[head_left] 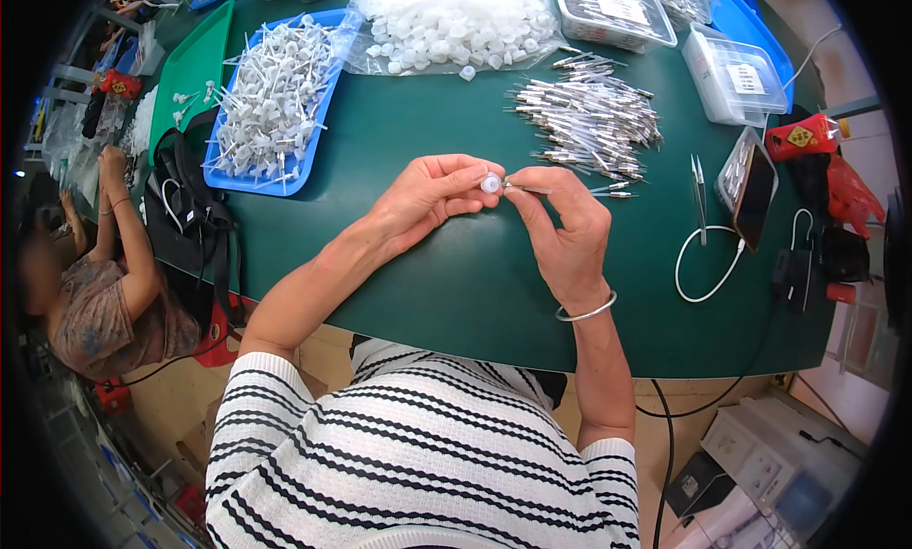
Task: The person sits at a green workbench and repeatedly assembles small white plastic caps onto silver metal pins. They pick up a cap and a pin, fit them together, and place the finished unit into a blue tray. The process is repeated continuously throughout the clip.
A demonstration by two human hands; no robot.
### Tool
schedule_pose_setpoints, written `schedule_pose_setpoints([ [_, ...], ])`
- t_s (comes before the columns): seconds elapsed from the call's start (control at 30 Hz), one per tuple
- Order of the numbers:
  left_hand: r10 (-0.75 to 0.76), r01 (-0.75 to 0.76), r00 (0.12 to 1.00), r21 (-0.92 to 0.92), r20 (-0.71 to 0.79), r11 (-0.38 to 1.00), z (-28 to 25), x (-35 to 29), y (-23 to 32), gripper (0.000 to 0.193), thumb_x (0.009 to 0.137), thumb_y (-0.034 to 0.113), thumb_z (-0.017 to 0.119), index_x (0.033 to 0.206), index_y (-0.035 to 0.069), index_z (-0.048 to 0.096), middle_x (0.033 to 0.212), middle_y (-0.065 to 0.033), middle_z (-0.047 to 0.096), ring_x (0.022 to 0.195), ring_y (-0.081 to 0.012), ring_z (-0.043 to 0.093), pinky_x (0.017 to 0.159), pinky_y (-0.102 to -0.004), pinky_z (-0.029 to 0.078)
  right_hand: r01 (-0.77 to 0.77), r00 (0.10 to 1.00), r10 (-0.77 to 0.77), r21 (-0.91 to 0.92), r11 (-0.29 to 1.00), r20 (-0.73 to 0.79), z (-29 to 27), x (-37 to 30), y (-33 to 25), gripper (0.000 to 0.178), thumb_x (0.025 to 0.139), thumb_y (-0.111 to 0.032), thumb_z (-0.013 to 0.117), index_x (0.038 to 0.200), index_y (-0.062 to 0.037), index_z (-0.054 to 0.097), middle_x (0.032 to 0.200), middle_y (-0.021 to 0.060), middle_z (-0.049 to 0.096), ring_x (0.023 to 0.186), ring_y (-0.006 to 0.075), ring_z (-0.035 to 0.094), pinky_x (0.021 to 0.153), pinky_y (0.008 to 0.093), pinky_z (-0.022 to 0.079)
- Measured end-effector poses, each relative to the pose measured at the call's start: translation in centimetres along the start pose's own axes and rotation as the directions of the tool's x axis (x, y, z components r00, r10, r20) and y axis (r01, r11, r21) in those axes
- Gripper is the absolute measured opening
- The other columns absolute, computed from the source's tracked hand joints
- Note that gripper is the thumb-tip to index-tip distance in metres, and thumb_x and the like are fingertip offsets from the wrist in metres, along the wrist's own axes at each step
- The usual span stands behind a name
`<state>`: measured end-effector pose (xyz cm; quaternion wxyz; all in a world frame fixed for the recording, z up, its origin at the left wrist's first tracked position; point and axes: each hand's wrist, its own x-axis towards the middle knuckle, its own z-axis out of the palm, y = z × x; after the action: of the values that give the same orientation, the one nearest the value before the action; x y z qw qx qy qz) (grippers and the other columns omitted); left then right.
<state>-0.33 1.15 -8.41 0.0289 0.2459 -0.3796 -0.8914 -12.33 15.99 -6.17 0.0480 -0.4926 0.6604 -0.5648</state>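
Observation:
Over the middle of the table, my left hand (423,196) pinches a small round white plastic cap (490,183) between thumb and fingers. Close against the cap's right side, my right hand (565,221) grips a thin metal-tipped rod (522,188) in its fingertips. Most of that rod is hidden by the fingers, so whether its tip is inside the cap I cannot tell. A heap of similar thin rods (594,117) lies just beyond my right hand. Farther back, a see-through bag spills a mound of white caps (456,27).
Left of my hands stands a blue tray (249,184) full of white caps with thin stems, beside a green tray (195,50). On the right are tweezers (700,198), a phone (753,202), a white cable (686,288) and plastic boxes (608,17). Another person (119,293) sits at left.

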Motion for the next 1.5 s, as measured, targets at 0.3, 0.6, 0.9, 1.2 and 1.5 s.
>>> schedule_pose_setpoints([
  [0.3, -0.006, 0.006, 1.0, -0.016, -0.012, 1.0, 0.1, -0.1, 0.2, 0.023, 0.094, 0.014, 0.062, 0.109, -0.003, 0.064, 0.092, -0.0077, 0.068, 0.079, -0.0111, 0.067, 0.072, -0.0185, 0.057, 0.108, 0.994, -0.108, -0.061, 0.992, 0.003, 0.0, 0.2, 0.1, 0.019, 0.075, 0.004, 0.071, 0.091, -0.0046, 0.066, 0.084, 0.0069, 0.067, 0.073, 0.0231, 0.062, 0.063, 0.032, 0.05],
  [0.6, -0.004, 0.003, 1.0, -0.057, -0.02, 0.998, 0.1, -0.1, 0.2, 0.021, 0.093, 0.013, 0.062, 0.106, -0.003, 0.065, 0.093, -0.0068, 0.067, 0.078, -0.0083, 0.066, 0.072, -0.0169, 0.057, 0.166, 0.986, -0.166, -0.101, 0.981, 0.008, 0.4, -0.1, 0.1, 0.024, 0.073, 0.004, 0.072, 0.094, -0.0066, 0.067, 0.086, 0.0062, 0.068, 0.076, 0.0225, 0.062, 0.062, 0.0318, 0.051],
  [0.9, 0.004, -0.005, 1.0, -0.051, -0.017, 0.999, -0.3, 0.1, 0.0, 0.022, 0.094, 0.013, 0.061, 0.108, -0.004, 0.063, 0.093, -0.0086, 0.067, 0.083, -0.0119, 0.068, 0.073, -0.0178, 0.058, -0.053, 0.998, 0.055, 0.081, 0.995, -0.034, 0.7, -0.5, 0.5, 0.017, 0.078, 0.002, 0.073, 0.093, -0.0041, 0.067, 0.087, 0.007, 0.069, 0.072, 0.0192, 0.065, 0.063, 0.0289, 0.053],
  [1.2, 0.003, -0.003, 1.0, -0.136, -0.001, 0.991, -0.2, 0.0, 0.1, 0.022, 0.095, 0.013, 0.06, 0.109, -0.004, 0.062, 0.092, -0.0082, 0.067, 0.081, -0.0108, 0.067, 0.071, -0.0174, 0.058, -0.031, 0.998, 0.036, 0.09, 0.995, -0.053, 1.0, -0.7, 0.7, 0.017, 0.078, 0.001, 0.073, 0.093, -0.0048, 0.068, 0.088, 0.0058, 0.069, 0.075, 0.0189, 0.066, 0.065, 0.0281, 0.053],
  [1.5, 0.037, -0.036, 0.999, -0.091, 0.006, 0.995, -0.1, -0.1, 0.0, 0.024, 0.095, 0.015, 0.059, 0.111, -0.003, 0.061, 0.093, -0.0071, 0.066, 0.083, -0.0092, 0.066, 0.074, -0.0173, 0.057, -0.042, 0.996, 0.049, 0.11, 0.993, -0.07, 1.1, -0.7, 0.6, 0.018, 0.078, 0.002, 0.073, 0.093, -0.0046, 0.068, 0.088, 0.0057, 0.07, 0.077, 0.019, 0.066, 0.066, 0.0285, 0.053],
])
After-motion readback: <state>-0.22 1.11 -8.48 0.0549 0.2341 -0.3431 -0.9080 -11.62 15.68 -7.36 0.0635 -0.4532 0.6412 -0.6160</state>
